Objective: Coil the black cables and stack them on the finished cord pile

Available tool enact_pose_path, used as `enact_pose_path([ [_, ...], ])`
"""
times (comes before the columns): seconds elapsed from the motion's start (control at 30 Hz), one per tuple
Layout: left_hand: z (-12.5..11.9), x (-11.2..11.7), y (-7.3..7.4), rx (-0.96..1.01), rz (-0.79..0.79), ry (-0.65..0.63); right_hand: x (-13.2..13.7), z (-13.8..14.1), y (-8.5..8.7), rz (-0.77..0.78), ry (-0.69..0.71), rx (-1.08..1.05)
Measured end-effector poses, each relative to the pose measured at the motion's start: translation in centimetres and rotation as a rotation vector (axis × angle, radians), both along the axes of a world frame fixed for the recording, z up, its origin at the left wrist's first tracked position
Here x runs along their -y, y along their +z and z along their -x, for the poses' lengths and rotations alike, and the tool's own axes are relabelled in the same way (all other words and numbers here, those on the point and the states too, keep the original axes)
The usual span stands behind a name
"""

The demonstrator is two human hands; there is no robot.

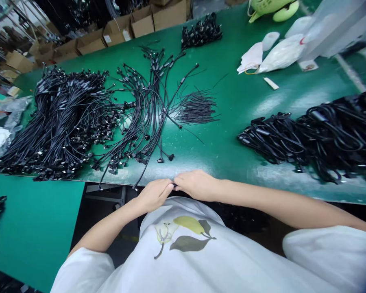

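My left hand (154,194) and my right hand (197,184) meet just below the front edge of the green table (247,101), close to my white shirt. Both have their fingers curled, and their fingertips pinch a small dark piece (174,185) between them; it is too small to name. Directly beyond my hands lies a fanned-out spread of short black cables with connectors (146,114). A bundle of thin black wires (197,108) lies just right of that spread.
A big heap of black cables (61,122) fills the table's left part. Coiled black cables (323,136) are piled at the right. A small cable pile (201,32), cardboard boxes (140,24), white plastic bags (277,53) and a green object (271,8) sit at the far side.
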State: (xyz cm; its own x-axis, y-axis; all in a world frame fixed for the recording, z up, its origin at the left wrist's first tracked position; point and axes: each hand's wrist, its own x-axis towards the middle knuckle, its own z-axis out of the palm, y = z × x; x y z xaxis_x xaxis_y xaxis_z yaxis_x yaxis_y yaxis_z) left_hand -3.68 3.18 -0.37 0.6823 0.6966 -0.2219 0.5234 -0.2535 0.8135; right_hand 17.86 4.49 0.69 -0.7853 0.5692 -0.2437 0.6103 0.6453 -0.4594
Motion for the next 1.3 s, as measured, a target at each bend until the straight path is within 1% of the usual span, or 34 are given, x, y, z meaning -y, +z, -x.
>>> enact_pose_path([
  [0.07, 0.0, -0.3, -0.2, 0.085, 0.206, 0.034, 0.3, 0.5, 0.5, -0.084, -0.018, 0.056],
  [0.13, -0.2, -0.4, -0.8, 0.175, 0.389, 0.083, 0.4, 0.7, 1.0, -0.080, -0.046, 0.068],
  [0.2, -0.6, -0.1, -1.6, 0.231, 0.487, 0.169, -0.1, 0.3, 1.3, -0.005, -0.086, 0.029],
  [0.27, -1.0, 0.3, -2.3, 0.281, 0.548, 0.299, -1.3, -0.9, 1.1, 0.122, -0.126, -0.109],
  [0.3, -1.1, 0.3, -2.4, 0.329, 0.584, 0.380, -2.3, -1.7, 0.8, 0.164, -0.194, -0.197],
  [0.33, -1.3, 0.2, -2.4, 0.401, 0.629, 0.466, -3.4, -2.7, 0.3, 0.169, -0.308, -0.262],
  [0.37, -1.5, 0.0, -2.2, 0.486, 0.672, 0.551, -4.5, -3.6, -0.3, 0.137, -0.461, -0.292],
  [0.4, -1.6, -0.3, -1.9, 0.575, 0.702, 0.631, -5.7, -4.6, -0.9, 0.052, -0.656, -0.256],
  [0.43, -1.8, -0.7, -1.6, 0.653, 0.714, 0.693, -6.8, -5.3, -1.6, -0.020, -0.799, -0.175],
  [0.47, -2.0, -1.1, -1.1, 0.715, 0.717, 0.729, -7.7, -6.0, -2.3, -0.073, -0.890, -0.104],
  [0.5, -2.2, -1.5, -0.7, 0.762, 0.713, 0.746, -8.4, -6.4, -2.9, -0.103, -0.927, -0.045],
  [0.57, -2.6, -1.9, -0.1, 0.820, 0.710, 0.750, -8.9, -6.9, -3.7, -0.103, -0.901, -0.001],
  [0.6, -2.8, -2.0, 0.1, 0.840, 0.714, 0.751, -8.8, -6.9, -3.8, -0.109, -0.887, 0.012],
  [0.67, -3.1, -2.0, 0.3, 0.872, 0.730, 0.770, -7.9, -6.7, -3.6, -0.127, -0.871, 0.016],
  [0.73, -3.4, -1.8, 0.3, 0.893, 0.757, 0.785, -6.5, -6.0, -3.0, -0.075, -0.855, -0.066],
  [0.77, -3.5, -1.7, 0.3, 0.906, 0.772, 0.789, -5.7, -5.4, -2.7, 0.002, -0.836, -0.146],
  [0.8, -3.7, -1.7, 0.3, 0.920, 0.789, 0.785, -4.9, -4.7, -2.4, 0.112, -0.807, -0.243],
  [0.87, -4.1, -1.6, 0.3, 0.946, 0.819, 0.760, -3.4, -2.9, -2.0, 0.390, -0.735, -0.454],
  [0.93, -4.4, -1.6, 0.0, 0.956, 0.818, 0.733, -2.3, -0.9, -1.9, 0.624, -0.709, -0.661],
  [0.97, -4.4, -1.6, -0.2, 0.953, 0.796, 0.720, -2.0, -0.1, -1.9, 0.692, -0.718, -0.741],
  [1.0, -4.3, -1.6, -0.4, 0.946, 0.751, 0.712, -1.8, 0.6, -1.9, 0.723, -0.732, -0.793],
  [1.03, -4.2, -1.6, -0.7, 0.931, 0.684, 0.708, -1.6, 1.2, -2.0, 0.705, -0.742, -0.810],
  [1.07, -4.0, -1.6, -1.1, 0.899, 0.601, 0.707, -1.6, 1.6, -2.1, 0.627, -0.736, -0.797],
  [1.1, -3.8, -1.6, -1.5, 0.843, 0.501, 0.709, -1.5, 1.9, -2.1, 0.488, -0.708, -0.760],
  [1.13, -3.5, -1.6, -1.9, 0.763, 0.383, 0.713, -1.4, 2.1, -2.1, 0.294, -0.659, -0.707],
  [1.17, -3.3, -1.6, -2.3, 0.665, 0.245, 0.714, -1.4, 2.3, -2.0, 0.052, -0.595, -0.635],
  [1.23, -2.9, -1.8, -2.8, 0.456, -0.047, 0.689, -1.4, 2.5, -1.7, -0.479, -0.426, -0.463],
  [1.27, -2.7, -1.9, -3.0, 0.366, -0.172, 0.659, -1.5, 2.5, -1.4, -0.700, -0.324, -0.382],
  [1.3, -2.5, -2.1, -3.0, 0.293, -0.259, 0.618, -1.7, 2.6, -1.1, -0.869, -0.218, -0.316],
])
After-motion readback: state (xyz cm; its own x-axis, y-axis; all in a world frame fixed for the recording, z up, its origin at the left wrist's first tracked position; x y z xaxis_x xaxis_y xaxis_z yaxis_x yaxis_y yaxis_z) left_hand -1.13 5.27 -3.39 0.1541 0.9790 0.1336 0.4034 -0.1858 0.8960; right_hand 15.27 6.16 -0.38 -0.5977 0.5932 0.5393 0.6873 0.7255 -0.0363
